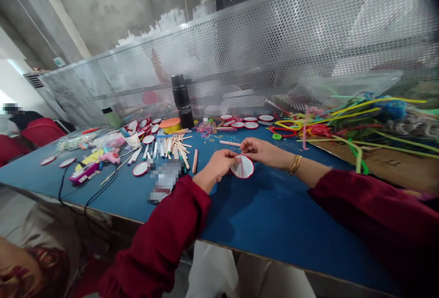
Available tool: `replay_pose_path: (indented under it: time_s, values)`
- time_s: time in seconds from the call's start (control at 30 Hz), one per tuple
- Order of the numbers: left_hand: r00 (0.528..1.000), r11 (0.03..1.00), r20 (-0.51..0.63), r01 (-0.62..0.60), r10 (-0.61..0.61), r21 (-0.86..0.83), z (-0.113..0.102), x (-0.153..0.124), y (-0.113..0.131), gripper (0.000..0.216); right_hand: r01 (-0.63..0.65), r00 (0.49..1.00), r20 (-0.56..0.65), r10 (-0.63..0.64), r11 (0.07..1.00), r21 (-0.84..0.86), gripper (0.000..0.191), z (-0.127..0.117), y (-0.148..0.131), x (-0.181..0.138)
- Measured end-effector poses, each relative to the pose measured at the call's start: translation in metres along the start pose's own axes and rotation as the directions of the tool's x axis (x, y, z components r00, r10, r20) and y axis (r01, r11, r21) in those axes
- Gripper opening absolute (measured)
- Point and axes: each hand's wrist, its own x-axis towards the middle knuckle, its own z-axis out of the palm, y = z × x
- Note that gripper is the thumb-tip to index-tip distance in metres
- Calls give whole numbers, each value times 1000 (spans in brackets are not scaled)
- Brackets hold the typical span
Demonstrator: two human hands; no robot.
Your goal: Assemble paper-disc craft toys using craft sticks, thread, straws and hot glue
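Observation:
My left hand [219, 164] and my right hand [262, 151] meet over the blue table [274, 215], both in dark red sleeves. Between them is a small round white disc with a red rim [243, 168], crossed by a thin red strand. Left fingers are closed on the disc's left edge. Right fingers pinch at its top, where the strand starts. A gold bracelet [295, 164] sits on my right wrist. A pink stick [229, 143] lies just behind the hands.
Several more red-rimmed discs [251, 125], wooden sticks and pens [171, 148], a black bottle [182, 101] and an orange lid [170, 123] lie behind. Coloured pipe cleaners [356, 119] pile up at right. A glue gun with cable [85, 172] is at left. A perforated metal screen [274, 46] backs the table.

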Motion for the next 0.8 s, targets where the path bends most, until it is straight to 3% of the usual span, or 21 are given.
replay_pose_path:
  time_s: [0.33, 0.47, 0.63, 0.8]
  values:
    - [987, 1000, 163, -13, 15, -12, 1, -1, -1, 26, -7, 1000, -29, 8, 1000, 11, 41, -2, 2, -9]
    - [982, 997, 175, -67, 73, -39, -1, 0, -3, 25, 46, 997, -57, -50, 996, -73, 36, 1, -2, -15]
    - [959, 978, 248, -87, 133, -189, -5, -7, 6, 35, 75, 984, -144, -107, 975, -210, 26, 3, 6, -15]
    - [986, 984, 144, -60, 84, -167, -9, -6, 10, 37, 100, 939, -317, -132, 988, -116, 32, 3, 12, -11]
